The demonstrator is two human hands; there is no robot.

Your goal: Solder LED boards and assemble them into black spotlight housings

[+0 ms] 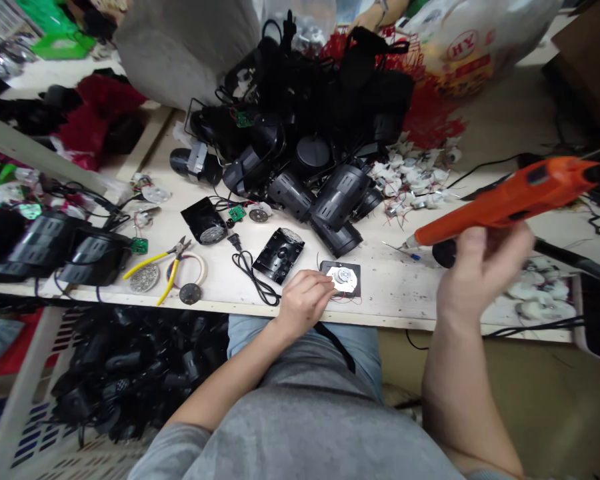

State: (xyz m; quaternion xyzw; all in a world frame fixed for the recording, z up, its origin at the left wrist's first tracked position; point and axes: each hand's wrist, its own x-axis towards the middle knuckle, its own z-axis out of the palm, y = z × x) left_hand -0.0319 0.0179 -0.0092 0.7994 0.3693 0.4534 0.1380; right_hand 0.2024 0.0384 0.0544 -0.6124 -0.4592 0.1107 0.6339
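Note:
My left hand [306,299] is near the table's front edge, fingers together, with the fingertips at the left side of a white plate with a round metal motor [345,276]. That piece lies on a dark square pad [356,291]. Whether the fingers grip or only press it is hard to make out. Off to the right, my right hand [480,267] is closed around an orange electric screwdriver [485,207], held above the table with its thin bit pointing left. A black open housing half [279,256] and a coiled black power cord [253,273] lie left of my left hand.
Yellow-handled pliers [171,267], a tape roll [195,267] and another housing half [203,221] lie left. Black cylindrical housings [340,193] pile up behind. White motor parts [420,173] lie at the right rear. A crate [45,393] stands below left. Another person's arm [380,13] shows behind.

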